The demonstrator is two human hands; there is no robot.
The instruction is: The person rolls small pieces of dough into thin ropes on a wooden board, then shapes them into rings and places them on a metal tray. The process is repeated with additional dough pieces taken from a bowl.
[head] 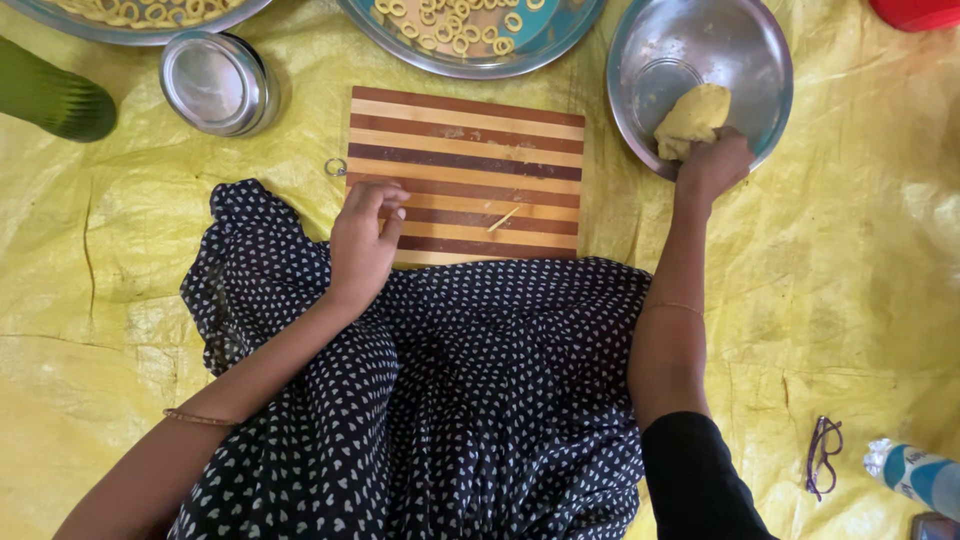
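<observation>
A striped brown-and-cream wooden board (466,150) lies on a yellow sheet in front of my lap. My left hand (362,240) rests on the board's near left corner, fingers loosely curled, holding nothing. A thin strip of dough (503,219) lies on the board. My right hand (712,165) reaches into a steel bowl (745,50) at the upper right and grips a lump of yellow dough (692,118).
Two steel plates with several small dough rings stand at the top left (140,22) and top middle (470,45). A round steel lid (215,82), a green object (50,98), a small metal ring (335,167), purple glasses (823,455) and a bottle (915,472) lie around.
</observation>
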